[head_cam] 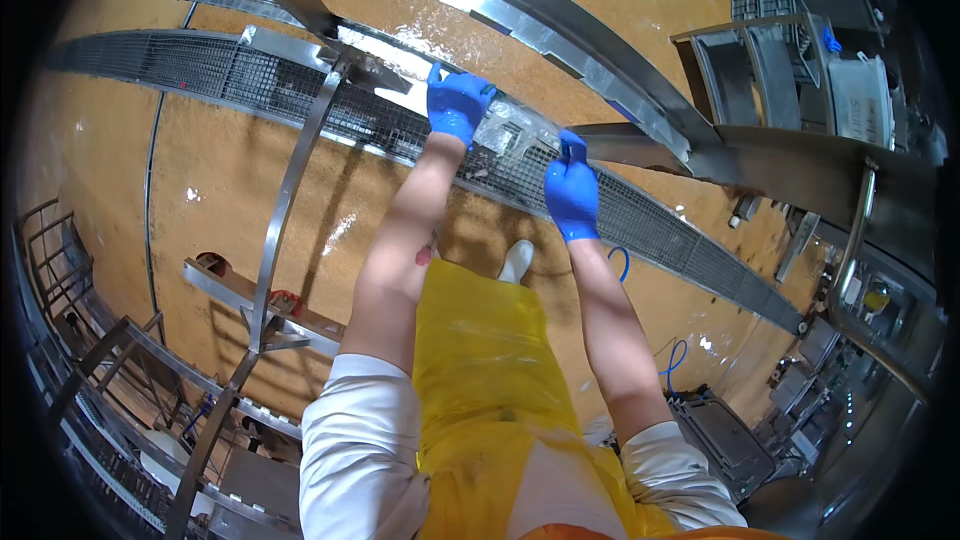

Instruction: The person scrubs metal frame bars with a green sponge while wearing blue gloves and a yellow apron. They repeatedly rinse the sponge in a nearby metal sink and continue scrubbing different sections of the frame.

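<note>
Both my hands are in blue gloves, held out over a floor grating. Between them spans what looks like a wet sheet or bag of clear plastic (514, 127), with the grating showing through it. My left hand (459, 103) is curled on the plastic's left end, its thumb sticking out, and a small dark green bit shows at its knuckles. At the right end, my right hand (572, 187) is closed in a fist, its upper digit against the plastic's edge. The fingertips of both hands are hidden.
A long metal floor grating (660, 232) crosses the wet orange-brown floor (225, 165). A steel beam (517, 11) arches beyond my hands; an upright steel post (292, 187) stands left. Grey crates (772, 75) are at upper right, and a blue hose (675, 360) lies at lower right.
</note>
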Available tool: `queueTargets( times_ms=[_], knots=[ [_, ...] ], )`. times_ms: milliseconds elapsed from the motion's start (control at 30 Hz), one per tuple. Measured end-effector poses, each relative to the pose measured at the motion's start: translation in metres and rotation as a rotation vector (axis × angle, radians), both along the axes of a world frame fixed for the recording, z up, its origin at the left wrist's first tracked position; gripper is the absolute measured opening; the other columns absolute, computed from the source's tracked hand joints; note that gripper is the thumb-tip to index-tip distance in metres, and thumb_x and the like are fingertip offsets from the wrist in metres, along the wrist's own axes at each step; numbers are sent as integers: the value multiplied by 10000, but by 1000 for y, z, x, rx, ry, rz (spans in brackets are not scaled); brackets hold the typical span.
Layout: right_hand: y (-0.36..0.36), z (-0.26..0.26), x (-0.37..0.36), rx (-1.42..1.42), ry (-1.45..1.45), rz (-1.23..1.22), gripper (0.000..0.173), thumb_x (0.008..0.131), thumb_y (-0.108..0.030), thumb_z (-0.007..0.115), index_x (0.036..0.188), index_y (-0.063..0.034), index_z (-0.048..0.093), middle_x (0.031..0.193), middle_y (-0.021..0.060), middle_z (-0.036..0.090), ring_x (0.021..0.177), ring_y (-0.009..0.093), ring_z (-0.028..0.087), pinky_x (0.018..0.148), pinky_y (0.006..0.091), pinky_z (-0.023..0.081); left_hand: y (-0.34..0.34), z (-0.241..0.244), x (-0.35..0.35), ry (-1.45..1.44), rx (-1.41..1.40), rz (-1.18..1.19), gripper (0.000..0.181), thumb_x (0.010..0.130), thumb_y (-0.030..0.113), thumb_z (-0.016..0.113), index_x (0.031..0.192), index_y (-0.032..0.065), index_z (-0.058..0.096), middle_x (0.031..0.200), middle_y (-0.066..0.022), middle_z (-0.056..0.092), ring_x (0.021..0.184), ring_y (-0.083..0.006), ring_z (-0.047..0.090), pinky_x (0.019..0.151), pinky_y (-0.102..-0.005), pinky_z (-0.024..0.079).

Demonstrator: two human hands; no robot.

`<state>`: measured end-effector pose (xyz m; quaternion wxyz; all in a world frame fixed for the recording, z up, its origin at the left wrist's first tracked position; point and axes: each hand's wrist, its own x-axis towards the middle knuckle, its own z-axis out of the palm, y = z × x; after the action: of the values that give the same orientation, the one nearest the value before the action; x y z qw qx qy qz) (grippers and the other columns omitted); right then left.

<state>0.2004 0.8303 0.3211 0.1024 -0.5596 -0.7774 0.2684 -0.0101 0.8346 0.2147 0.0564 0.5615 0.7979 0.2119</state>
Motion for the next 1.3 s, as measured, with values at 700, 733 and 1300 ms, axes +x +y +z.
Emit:
queueTargets(
  times_ms=[700, 733, 1300],
  knots=[
    [5, -2, 28, 206, -48, 129, 409, 838, -131, 492, 1244, -157, 453, 702, 197, 632, 549, 421, 590, 497, 490, 479, 25, 26, 13, 15, -204, -399, 353, 891, 426, 465, 814, 193, 720, 838, -81, 695, 844, -278, 653, 891, -484, 394],
    [11, 9, 30, 168, 36, 134, 400, 836, -121, 494, 1233, -152, 461, 703, 196, 633, 541, 419, 588, 486, 487, 477, 28, 32, -12, -19, -355, -372, 362, 887, 428, 459, 804, 187, 715, 829, -82, 691, 825, -283, 653, 869, -503, 403],
    [10, -2, 56, 12, -157, 198, 487, 862, -193, 490, 1331, -200, 363, 778, 239, 620, 672, 426, 612, 609, 517, 489, 31, 38, 57, 38, -449, -411, 551, 920, 573, 357, 917, 178, 741, 966, -113, 705, 932, -304, 659, 944, -536, 363]
  ],
)
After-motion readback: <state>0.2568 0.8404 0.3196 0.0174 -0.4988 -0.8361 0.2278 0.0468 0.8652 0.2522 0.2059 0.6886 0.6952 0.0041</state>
